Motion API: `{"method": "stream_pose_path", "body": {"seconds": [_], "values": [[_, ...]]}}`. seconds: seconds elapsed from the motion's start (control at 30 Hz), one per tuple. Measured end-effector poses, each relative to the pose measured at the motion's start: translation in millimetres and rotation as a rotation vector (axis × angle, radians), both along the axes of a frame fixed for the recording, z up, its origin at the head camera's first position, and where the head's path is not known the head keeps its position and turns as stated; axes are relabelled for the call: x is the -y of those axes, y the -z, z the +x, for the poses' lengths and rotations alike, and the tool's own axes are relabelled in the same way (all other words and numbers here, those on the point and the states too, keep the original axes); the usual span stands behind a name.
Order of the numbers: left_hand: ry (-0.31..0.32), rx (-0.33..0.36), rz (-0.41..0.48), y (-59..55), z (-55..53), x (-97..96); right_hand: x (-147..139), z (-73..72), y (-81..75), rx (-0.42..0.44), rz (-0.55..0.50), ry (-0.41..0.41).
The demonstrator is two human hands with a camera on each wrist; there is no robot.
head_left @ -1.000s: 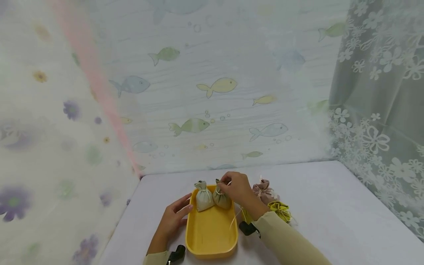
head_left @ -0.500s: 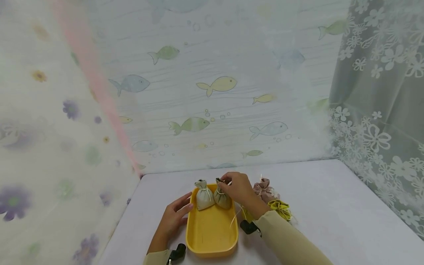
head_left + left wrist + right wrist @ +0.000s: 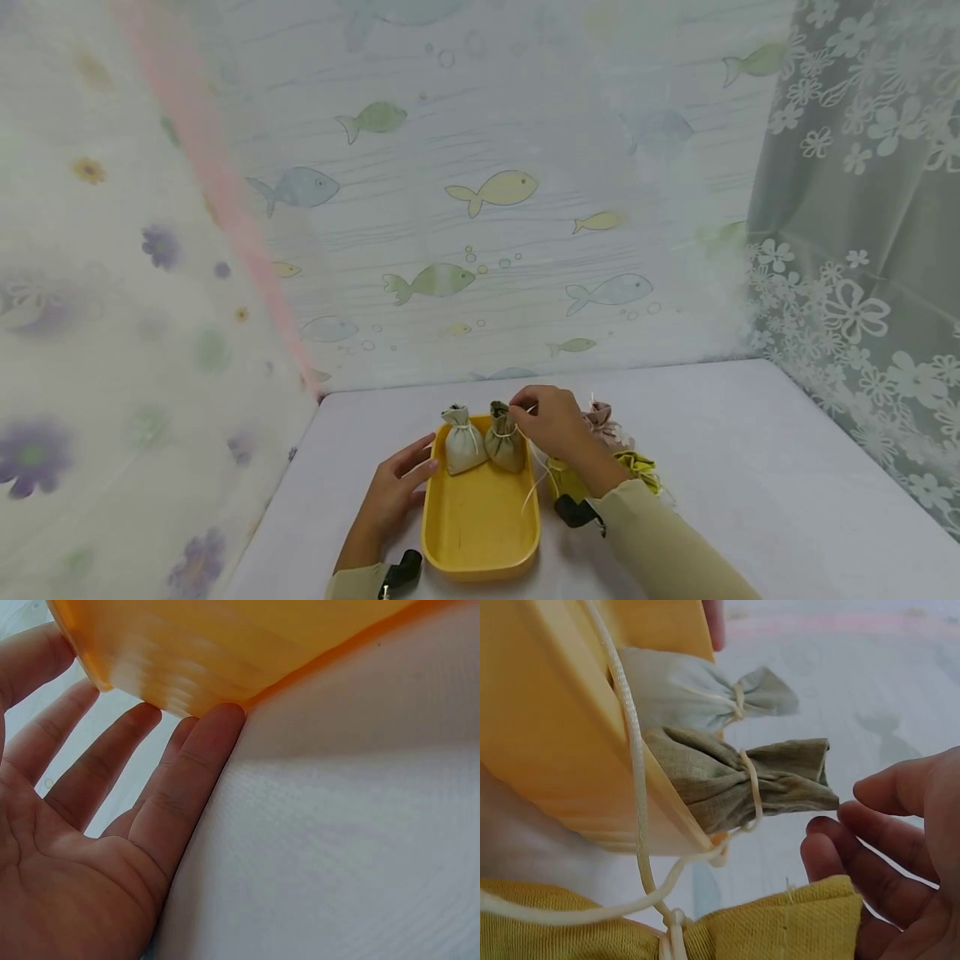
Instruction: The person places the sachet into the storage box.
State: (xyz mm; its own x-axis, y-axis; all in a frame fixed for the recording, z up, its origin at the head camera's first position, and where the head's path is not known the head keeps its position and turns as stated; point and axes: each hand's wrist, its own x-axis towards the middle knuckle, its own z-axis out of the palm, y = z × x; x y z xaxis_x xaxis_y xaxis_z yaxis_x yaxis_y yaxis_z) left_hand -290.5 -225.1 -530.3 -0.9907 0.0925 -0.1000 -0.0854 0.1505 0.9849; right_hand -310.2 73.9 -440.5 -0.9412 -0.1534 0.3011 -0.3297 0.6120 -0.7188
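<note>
A yellow tray [image 3: 480, 525] lies on the white table, with two drawstring pouches standing at its far end. One pouch is pale grey [image 3: 465, 452]; the other is olive brown [image 3: 505, 450], its mouth tied with a cream cord. My left hand [image 3: 393, 490] touches the tray's left side, and extended fingertips [image 3: 225, 720] meet its wall in the left wrist view. Beside the olive pouch's top is my right hand [image 3: 553, 425]. In the right wrist view its thumb and fingers are apart, a fingertip close to the pouch's mouth, nothing pinched.
Right of the tray, partly behind my right arm, lie a mustard-yellow pouch [image 3: 780, 922] with a long cream cord [image 3: 639, 772], another yellow pouch [image 3: 639, 471] and a dusty pink pouch [image 3: 602, 422]. A fish-patterned sheet [image 3: 525, 275] hangs behind the table.
My right hand has let go of the olive pouch's neck and shifted slightly right. The pouch now stands straighter beside the grey one. The left hand stays on the tray.
</note>
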Motion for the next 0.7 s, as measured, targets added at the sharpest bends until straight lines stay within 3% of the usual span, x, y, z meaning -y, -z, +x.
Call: {"method": "stream_pose_path", "body": {"seconds": [0.53, 0.7], "values": [[-0.007, 0.004, 0.003, -1.4, -3.7, -0.5, -28, 23.1, -7.3, -0.102, 0.046, 0.026], [-0.008, 0.020, -0.014, 1.5, -4.4, 1.2, -38, 33.4, -9.9, -0.118, 0.036, -0.017]]}}
